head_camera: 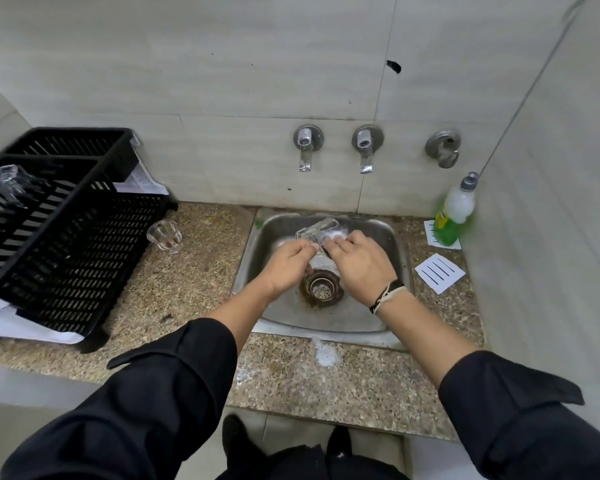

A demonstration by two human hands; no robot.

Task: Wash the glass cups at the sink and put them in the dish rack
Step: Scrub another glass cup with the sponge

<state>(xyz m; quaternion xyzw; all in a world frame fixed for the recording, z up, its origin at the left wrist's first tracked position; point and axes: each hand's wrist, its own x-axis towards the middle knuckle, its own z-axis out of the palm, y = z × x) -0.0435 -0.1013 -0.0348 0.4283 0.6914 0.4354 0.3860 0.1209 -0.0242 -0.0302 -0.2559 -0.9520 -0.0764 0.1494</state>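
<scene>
Tiled wall w/ two taps, speckled stone counter [194, 271] below. Far left, the black dish rack [66, 237] sits on the counter; one glass cup [9, 180] is already inside it near the left end, so at least one looks done. Just right of the rack, a second glass cup [164, 234] stands on the counter, not yet racked — washed or not, can't tell. In the steel sink [378, 323], mid-frame, the person works on a third glass cup [317, 228], held tipped on its side above the drain. The left hand [286, 268] has its fingers curled, pinching the cup near its base; the right hand [362, 263] presses a wad of white foam [333, 235] at the cup's mouth — fingers bent round it, though whether there's a sponge underneath can't be told. No water visibly running. Far right, a green soap bottle [456, 216] stands by the wall. Judged progress: approx one of three racked, one in scrubbing stage w/ rinse + racking left, one pending.
</scene>
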